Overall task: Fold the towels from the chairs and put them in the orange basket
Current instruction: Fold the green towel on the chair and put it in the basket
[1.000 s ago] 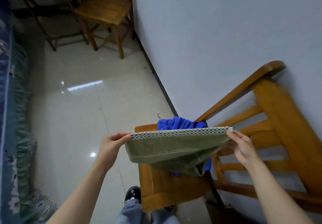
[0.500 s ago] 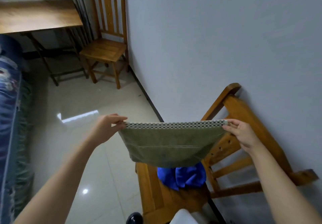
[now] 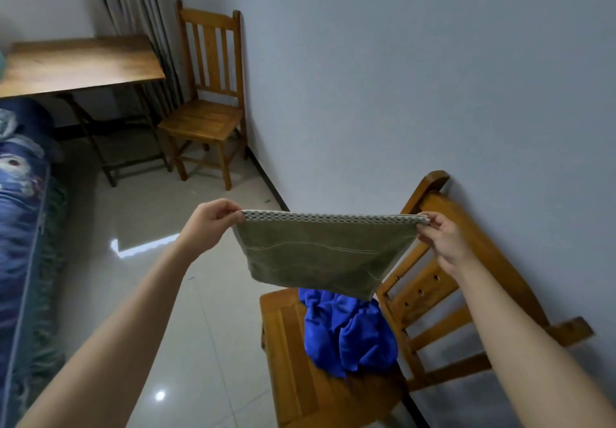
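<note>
The green towel (image 3: 316, 254) is up in the air, right above the seat of the near wooden chair (image 3: 300, 377). It looks soft and fuzzy. It hangs in a wide shape that gets narrower at the bottom. Its top edge is pulled straight and has a band of little white and grey checks.

The left hand (image 3: 210, 224) pinches the top corner on the side away from the chair's back. Its fingers (image 3: 230, 212) are curled tight on the cloth. The right hand (image 3: 445, 244) pinches the other top corner, close to the chair's back, with thumb and fingertips closed on the edge.

A bright blue towel (image 3: 346, 331) lies crumpled in a lumpy heap on the chair's seat, under the green one. The chair is smooth orange-brown wood with flat slats.

Far past this chair, by the same wall, stands a second wooden chair (image 3: 203, 121) with a slatted back. Beside it is a flat wooden desk (image 3: 76, 64). The floor (image 3: 133, 277) around the chair is shiny pale tile.
</note>
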